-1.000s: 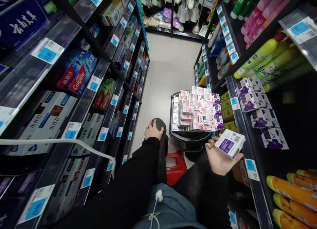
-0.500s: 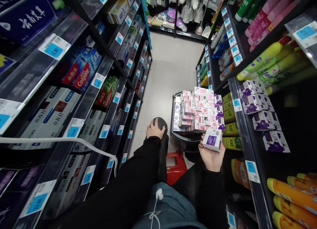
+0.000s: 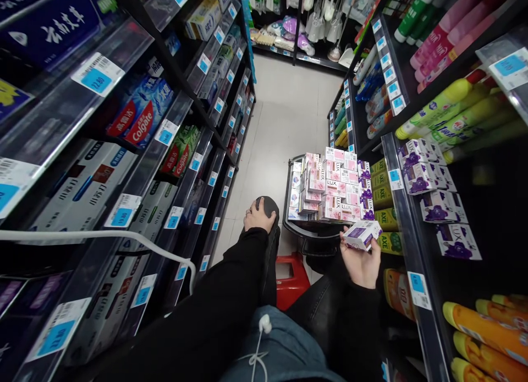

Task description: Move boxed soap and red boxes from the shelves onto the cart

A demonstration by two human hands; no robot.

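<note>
My right hand is closed round a white and purple soap box, held just in front of the black cart. On the cart stands a stack of pink and purple soap boxes. More purple soap boxes lie on the right shelf. My left hand rests flat on my raised knee, fingers spread, holding nothing.
Shelves line both sides of a narrow aisle: toothpaste boxes on the left, bottles on the right. A red stool sits under my legs. A white cable runs across the left shelves. Pale floor stretches ahead.
My right hand has carried the soap box leftward, away from the right shelf and toward the cart, turning it flatter. The left hand has stayed on the knee.
</note>
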